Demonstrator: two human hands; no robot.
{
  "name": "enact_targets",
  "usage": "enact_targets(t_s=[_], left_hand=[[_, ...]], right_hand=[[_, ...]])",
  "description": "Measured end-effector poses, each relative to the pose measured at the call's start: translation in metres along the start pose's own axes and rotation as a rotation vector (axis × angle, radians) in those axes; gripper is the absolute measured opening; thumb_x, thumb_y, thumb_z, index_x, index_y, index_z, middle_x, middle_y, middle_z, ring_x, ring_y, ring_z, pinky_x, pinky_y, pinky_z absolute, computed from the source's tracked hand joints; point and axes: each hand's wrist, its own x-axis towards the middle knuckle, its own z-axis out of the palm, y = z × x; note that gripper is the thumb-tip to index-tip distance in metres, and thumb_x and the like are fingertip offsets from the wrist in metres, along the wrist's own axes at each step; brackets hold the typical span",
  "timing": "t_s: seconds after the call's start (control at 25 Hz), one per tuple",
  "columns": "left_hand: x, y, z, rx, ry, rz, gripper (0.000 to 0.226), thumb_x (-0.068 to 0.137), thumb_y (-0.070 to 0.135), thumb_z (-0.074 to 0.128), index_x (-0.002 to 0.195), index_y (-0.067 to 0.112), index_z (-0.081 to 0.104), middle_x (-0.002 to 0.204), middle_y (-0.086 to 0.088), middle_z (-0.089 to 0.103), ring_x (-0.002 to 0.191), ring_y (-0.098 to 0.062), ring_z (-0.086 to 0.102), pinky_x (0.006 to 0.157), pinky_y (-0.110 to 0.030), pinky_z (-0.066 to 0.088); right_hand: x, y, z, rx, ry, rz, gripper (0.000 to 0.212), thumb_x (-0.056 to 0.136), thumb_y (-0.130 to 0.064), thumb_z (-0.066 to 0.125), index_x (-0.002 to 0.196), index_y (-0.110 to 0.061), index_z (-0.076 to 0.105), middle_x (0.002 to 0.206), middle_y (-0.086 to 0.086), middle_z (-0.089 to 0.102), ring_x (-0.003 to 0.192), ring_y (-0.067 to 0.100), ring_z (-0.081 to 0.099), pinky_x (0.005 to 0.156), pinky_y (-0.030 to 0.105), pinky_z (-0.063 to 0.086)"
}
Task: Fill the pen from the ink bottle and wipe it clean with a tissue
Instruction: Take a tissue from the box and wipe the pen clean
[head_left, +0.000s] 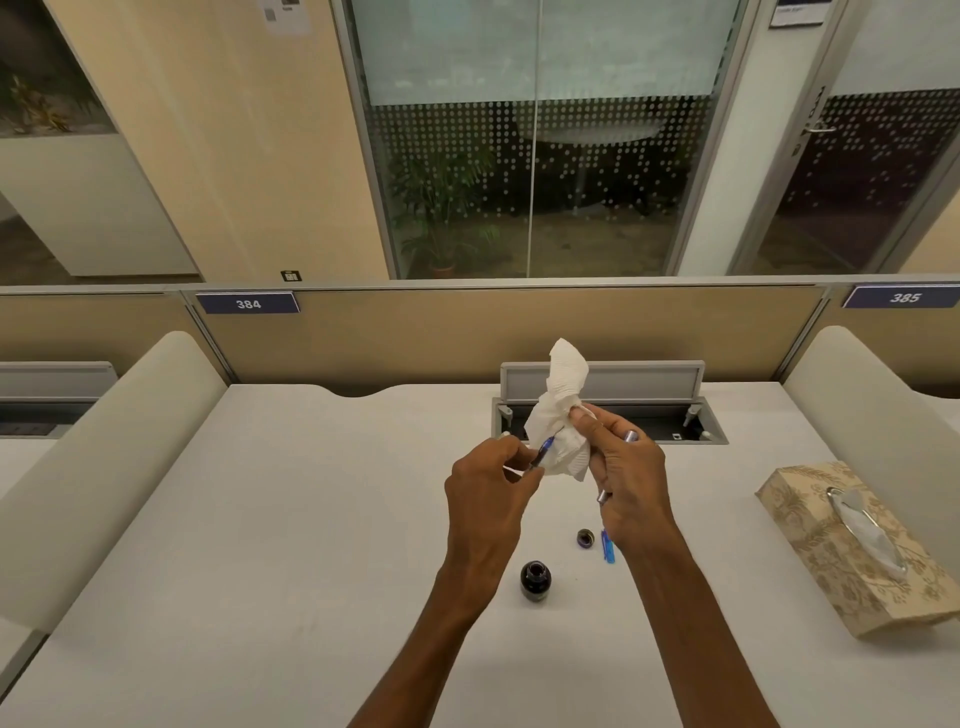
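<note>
Left grip (491, 478) pinches the pen (543, 451) by its blue body, fingertips curled round it, and the front end is pushed up into the white tissue (558, 415). Right grip (623, 467) clasps that tissue, thumb and forefinger bunching it about the pen's tip while the loose end stands up above. The same hand also carries a silvery tube (630, 435), its 2 ends showing on either side of the fingers. I take it for the pen's barrel, though I cannot be sure.

Both are held up over the counter (260, 519), well above the things on it. Below the wrists stands the ink bottle (535, 579), open and dark inside. Its cap (586, 538) lies a little beyond, with a small blue pen piece (608, 548) just beside that, partly hidden by the right wrist. A patterned tissue box (852, 545) sits well off to the right.

By the look of it the filling is over and the wipe is in hand. What comes next calls for a gentle turn of the pen inside the tissue — light pressure, so the tip is not bent. After that the pen wants reassembling and the open bottle capping before an elbow finds it.
</note>
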Motion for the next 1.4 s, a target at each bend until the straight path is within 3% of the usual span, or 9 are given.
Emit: enact_targets(t_s=[0.12,0.2,0.28,0.44,0.64,0.8,1.0,1.16,1.4], left_hand=[[-0.005,-0.003,-0.002,-0.152,0.023,-0.042,0.025,0.082,0.026,0.079,0.102,0.011,0.075,0.098,-0.001,0.077,0.079,-0.013,0.071,0.065,-0.007,0.05],[-0.004,-0.003,-0.007,-0.287,0.026,-0.097,0.028,0.083,0.026,0.078,0.107,0.013,0.075,0.102,0.0,0.078,0.087,-0.015,0.073,0.07,-0.013,0.056],[-0.003,-0.002,-0.01,-0.377,0.006,-0.13,0.029,0.084,0.026,0.078,0.11,0.015,0.075,0.103,0.001,0.078,0.092,-0.014,0.074,0.076,-0.015,0.059],[-0.003,0.003,-0.014,-0.403,-0.031,-0.12,0.033,0.086,0.027,0.075,0.116,0.016,0.073,0.11,0.002,0.076,0.096,-0.014,0.073,0.08,-0.019,0.06],[-0.004,0.006,-0.012,-0.371,-0.044,-0.091,0.033,0.089,0.026,0.072,0.121,0.016,0.072,0.115,-0.001,0.075,0.1,-0.018,0.072,0.086,-0.033,0.061],[-0.006,0.005,-0.01,-0.297,0.006,-0.073,0.031,0.088,0.025,0.073,0.117,0.015,0.074,0.112,-0.001,0.076,0.097,-0.016,0.072,0.087,-0.028,0.059],[-0.008,0.006,-0.008,-0.172,0.079,0.016,0.025,0.084,0.025,0.077,0.106,0.012,0.077,0.102,-0.001,0.077,0.079,-0.011,0.07,0.071,-0.007,0.051],[-0.009,0.006,-0.002,-0.024,0.113,0.147,0.026,0.082,0.022,0.079,0.1,0.004,0.076,0.1,-0.012,0.076,0.083,-0.022,0.073,0.078,-0.029,0.06],[-0.007,0.002,0.004,0.146,0.152,0.257,0.018,0.078,0.015,0.082,0.089,0.003,0.077,0.082,-0.014,0.075,0.067,-0.028,0.071,0.061,-0.038,0.057]], right_hand=[[0.002,-0.004,-0.007,0.081,-0.063,0.068,0.02,0.088,-0.019,0.068,0.108,-0.014,0.067,0.098,0.005,0.078,0.088,0.03,0.075,0.081,0.034,0.059],[0.001,-0.004,-0.012,0.038,-0.117,0.07,0.023,0.088,-0.027,0.067,0.109,-0.017,0.066,0.104,0.005,0.077,0.074,0.045,0.069,0.059,0.032,0.055],[-0.001,-0.002,-0.013,-0.039,-0.154,0.04,0.02,0.089,-0.028,0.066,0.108,-0.024,0.066,0.11,0.003,0.075,0.06,0.028,0.067,0.041,0.022,0.043],[-0.005,0.004,-0.007,-0.151,-0.154,-0.028,0.02,0.095,-0.011,0.061,0.102,-0.027,0.07,0.094,-0.009,0.076,0.086,0.014,0.073,0.067,0.02,0.06],[-0.011,0.0,-0.001,-0.428,-0.102,-0.15,0.008,0.087,-0.03,0.069,0.081,-0.035,0.066,0.079,-0.01,0.068,0.076,0.01,0.063,0.061,0.015,0.048],[-0.012,-0.007,-0.004,-0.349,-0.207,-0.122,0.017,0.083,-0.017,0.076,0.094,-0.028,0.068,0.092,-0.005,0.072,0.087,0.017,0.07,0.07,0.018,0.056],[-0.013,-0.008,-0.003,-0.274,-0.162,-0.011,0.023,0.084,-0.011,0.074,0.105,-0.014,0.064,0.098,0.008,0.071,0.091,0.024,0.071,0.069,0.017,0.057],[-0.012,-0.007,-0.004,-0.28,-0.147,0.008,0.029,0.085,-0.011,0.074,0.113,-0.013,0.064,0.106,0.011,0.071,0.1,0.03,0.069,0.085,0.029,0.055],[-0.011,-0.012,-0.006,-0.274,-0.12,-0.002,0.049,0.085,-0.013,0.073,0.131,-0.01,0.057,0.106,0.004,0.067,0.089,0.017,0.069,0.07,0.013,0.054]])
